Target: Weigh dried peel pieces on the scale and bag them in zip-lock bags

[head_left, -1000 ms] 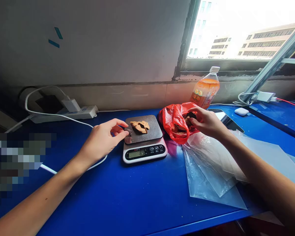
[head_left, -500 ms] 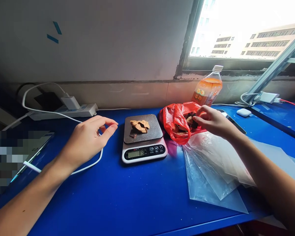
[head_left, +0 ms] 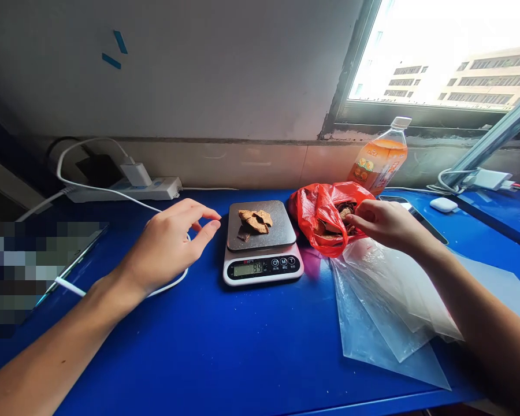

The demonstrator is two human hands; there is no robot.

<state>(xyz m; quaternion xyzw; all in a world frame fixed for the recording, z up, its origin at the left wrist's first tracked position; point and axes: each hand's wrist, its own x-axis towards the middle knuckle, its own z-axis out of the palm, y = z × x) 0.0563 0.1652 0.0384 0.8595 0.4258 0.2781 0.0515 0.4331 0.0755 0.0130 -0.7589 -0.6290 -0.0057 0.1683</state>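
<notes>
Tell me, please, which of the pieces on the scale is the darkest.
The small dark piece at the front left of the scale plate, nearest the display; the other pieces, behind it, are tan.

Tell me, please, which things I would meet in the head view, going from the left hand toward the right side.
Left hand, scale, red bag, right hand, small white case, white charger.

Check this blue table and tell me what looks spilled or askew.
Nothing looks badly wrong. The clear plastic bags lie fanned out unevenly in front of the red bag, one corner close to the table's front edge. Tiny pale specks dot the blue table, possibly crumbs.
</notes>
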